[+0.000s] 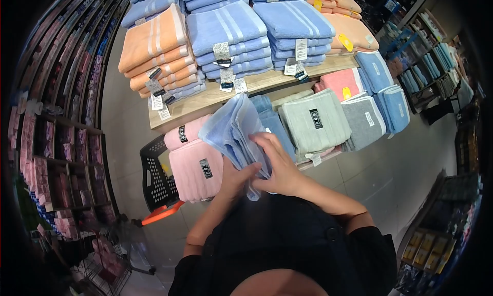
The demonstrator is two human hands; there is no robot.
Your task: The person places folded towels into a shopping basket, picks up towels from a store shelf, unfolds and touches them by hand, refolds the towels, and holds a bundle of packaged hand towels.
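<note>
A light blue towel, partly folded and bunched, is held up in front of my body. My left hand grips its lower left side, the thumb pressed against the cloth and the other fingers hidden behind it. On the right side, my right hand is closed on the same towel, fingers over its edge. A short end of the cloth hangs below my hands. Behind it lie pink towels with dark labels on the left and a pale green towel stack on the right.
Above, a wooden display shelf carries stacks of blue towels and orange towels with hanging tags. A black basket with an orange handle stands at left. Grey towels and blue folded towels lie at right.
</note>
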